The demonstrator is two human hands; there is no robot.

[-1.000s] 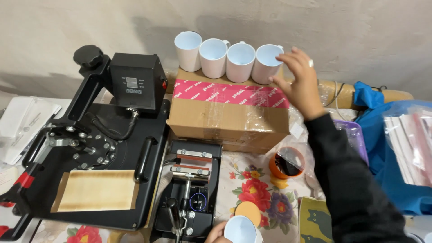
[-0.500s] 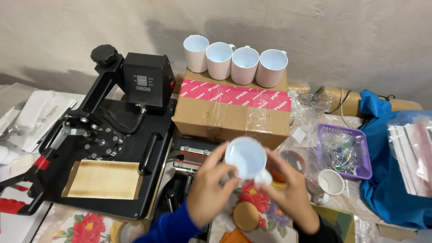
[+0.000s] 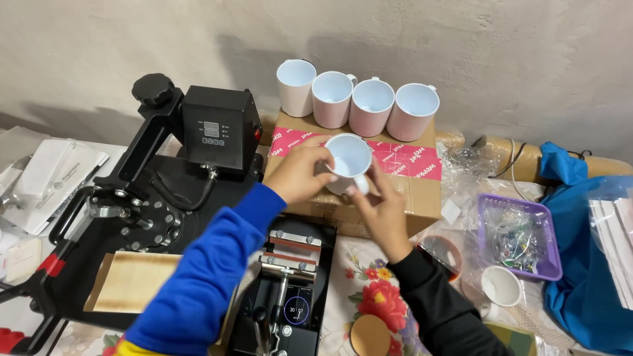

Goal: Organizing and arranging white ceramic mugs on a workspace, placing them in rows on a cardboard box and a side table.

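Observation:
Both hands hold a white mug [image 3: 349, 160] over the front of a cardboard box [image 3: 402, 188] sealed with pink tape. My left hand [image 3: 298, 173], in a blue sleeve, grips the mug's left side. My right hand [image 3: 378, 206], in a black sleeve, holds its lower right by the handle. Several more white mugs [image 3: 356, 101] stand in a row on the box's far edge by the wall.
A black heat press [image 3: 165, 198] with a tan pad sits at left. A small mug press [image 3: 287, 290] lies below my arms. A purple basket [image 3: 521, 234], another white mug [image 3: 501, 288], blue cloth [image 3: 587, 264] and plastic bags lie at right.
A second ago my right hand was at the rightmost mug of the row. Both hands then lifted a white mug from low in front and carried it up over the box.

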